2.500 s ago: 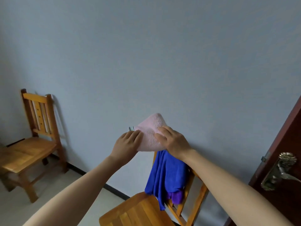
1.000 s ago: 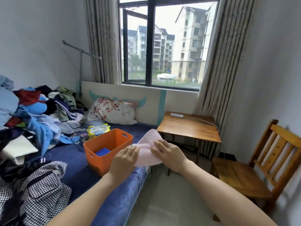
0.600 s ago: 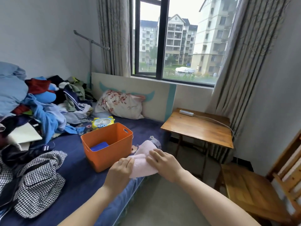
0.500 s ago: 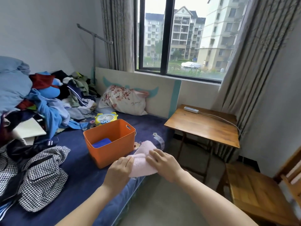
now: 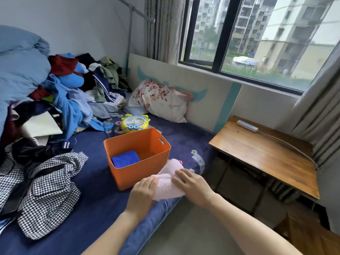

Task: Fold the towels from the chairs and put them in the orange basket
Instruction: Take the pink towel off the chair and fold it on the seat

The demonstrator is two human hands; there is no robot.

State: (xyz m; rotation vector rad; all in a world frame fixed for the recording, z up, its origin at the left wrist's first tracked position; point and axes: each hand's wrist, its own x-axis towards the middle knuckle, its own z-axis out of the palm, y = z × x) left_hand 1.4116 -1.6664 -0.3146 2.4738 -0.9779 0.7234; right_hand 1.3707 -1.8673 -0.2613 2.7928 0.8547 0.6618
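I hold a folded pink towel [image 5: 168,183] between both hands, just in front of the orange basket's near right corner. My left hand [image 5: 142,194] grips its left end and my right hand [image 5: 192,184] grips its right side. The orange basket [image 5: 147,168] stands on the dark blue bed, and a folded blue towel [image 5: 125,158] lies inside it at the left. A corner of a wooden chair [image 5: 312,234] shows at the bottom right.
A heap of clothes [image 5: 55,96] and a checked garment [image 5: 44,188] cover the bed's left side. A yellow fan [image 5: 134,123] and a floral pillow [image 5: 158,100] lie behind the basket. A wooden table [image 5: 266,157] with a power strip stands to the right.
I have turned from the chairs at the wall to the bed. The pink towel, held in both hands, has come down close to the orange basket's near right corner.
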